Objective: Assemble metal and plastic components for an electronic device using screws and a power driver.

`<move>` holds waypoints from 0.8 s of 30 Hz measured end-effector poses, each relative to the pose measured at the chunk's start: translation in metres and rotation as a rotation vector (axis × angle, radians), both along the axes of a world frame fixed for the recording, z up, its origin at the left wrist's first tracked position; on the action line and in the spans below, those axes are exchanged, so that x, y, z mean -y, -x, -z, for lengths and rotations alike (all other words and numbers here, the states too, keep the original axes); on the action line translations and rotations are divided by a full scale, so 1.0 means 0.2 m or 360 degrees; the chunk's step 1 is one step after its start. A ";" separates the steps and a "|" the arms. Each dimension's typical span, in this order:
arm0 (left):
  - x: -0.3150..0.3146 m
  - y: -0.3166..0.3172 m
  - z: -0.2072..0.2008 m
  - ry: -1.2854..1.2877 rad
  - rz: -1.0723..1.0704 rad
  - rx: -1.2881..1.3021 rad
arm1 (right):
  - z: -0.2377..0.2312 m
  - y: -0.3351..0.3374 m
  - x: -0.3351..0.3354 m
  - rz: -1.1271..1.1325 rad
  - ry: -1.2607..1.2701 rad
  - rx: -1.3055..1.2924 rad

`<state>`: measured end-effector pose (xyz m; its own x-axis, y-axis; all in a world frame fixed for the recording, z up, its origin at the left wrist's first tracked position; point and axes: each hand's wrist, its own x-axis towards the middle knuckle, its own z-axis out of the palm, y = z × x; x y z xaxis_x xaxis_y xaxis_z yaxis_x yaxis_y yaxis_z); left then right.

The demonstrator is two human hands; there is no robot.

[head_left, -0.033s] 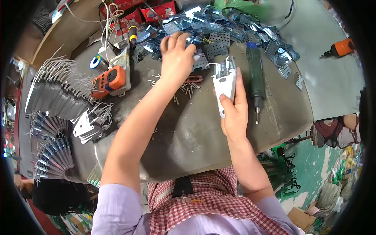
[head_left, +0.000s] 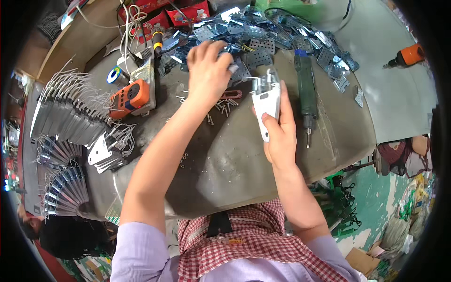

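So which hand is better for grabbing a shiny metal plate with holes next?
Probably the left hand: it's at the pile of metal plates, though I can't tell whether it's empty. The right hand is farther away, busy holding the white piece.

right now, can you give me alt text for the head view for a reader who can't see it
A person's right hand holds a white part over a grey worktable, while the left hand is at a heap of shiny perforated metal plates. A dark green power screwdriver lies to the right; loose screws lie beside the left forearm.
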<state>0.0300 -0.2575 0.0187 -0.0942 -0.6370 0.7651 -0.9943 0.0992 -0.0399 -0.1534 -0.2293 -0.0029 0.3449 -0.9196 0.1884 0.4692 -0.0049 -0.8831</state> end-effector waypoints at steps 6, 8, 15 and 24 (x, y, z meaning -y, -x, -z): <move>-0.45 0.08 -0.14 -0.0172 0.0252 -0.1086 | -0.04 0.01 -0.07 -0.0689 -0.0573 0.0322; -0.55 0.07 -0.14 -0.0208 0.0199 -0.0867 | -0.09 0.00 -0.15 -0.1015 -0.0727 0.0478; -0.80 0.08 -0.11 -0.0146 0.0161 -0.0869 | -0.12 0.01 -0.36 -0.1213 -0.0903 0.0526; -0.90 0.06 -0.14 -0.0115 0.0158 -0.0381 | -0.13 0.02 -0.46 -0.1215 -0.0910 0.0559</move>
<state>0.0174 -0.0774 0.0457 0.0191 -0.6874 0.7261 -0.9597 0.1909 0.2060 -0.1578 -0.1364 0.0229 0.8873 -0.4611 -0.0071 0.4038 0.7843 -0.4709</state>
